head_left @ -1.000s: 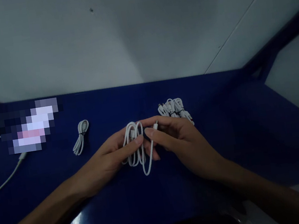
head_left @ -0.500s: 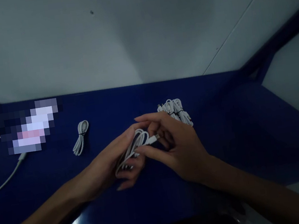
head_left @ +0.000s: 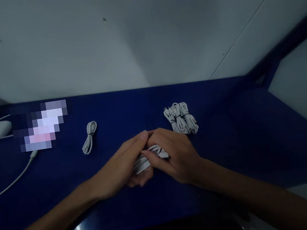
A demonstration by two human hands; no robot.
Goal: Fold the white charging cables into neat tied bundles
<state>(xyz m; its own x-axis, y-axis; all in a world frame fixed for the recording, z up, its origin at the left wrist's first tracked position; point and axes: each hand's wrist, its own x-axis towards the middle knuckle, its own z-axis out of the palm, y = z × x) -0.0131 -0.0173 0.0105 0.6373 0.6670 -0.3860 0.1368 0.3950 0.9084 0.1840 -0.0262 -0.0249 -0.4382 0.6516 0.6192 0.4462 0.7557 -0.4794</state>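
White coiled cable (head_left: 145, 160) gripped between left hand (head_left: 124, 169) and right hand (head_left: 177, 157), fingertips meeting.

A second ago the white cable (head_left: 148, 158) hung in open loops between raised fingers — now it is gathered into a tight bundle. Left hand (head_left: 124, 169) and right hand (head_left: 174, 156) have closed over it, fingertips meeting at 12 o'clock, lower toward the table (head_left: 262, 145).

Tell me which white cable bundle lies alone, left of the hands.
The small single white cable coil, lying apart on the blue table; the right-hand white bundles are clustered together.
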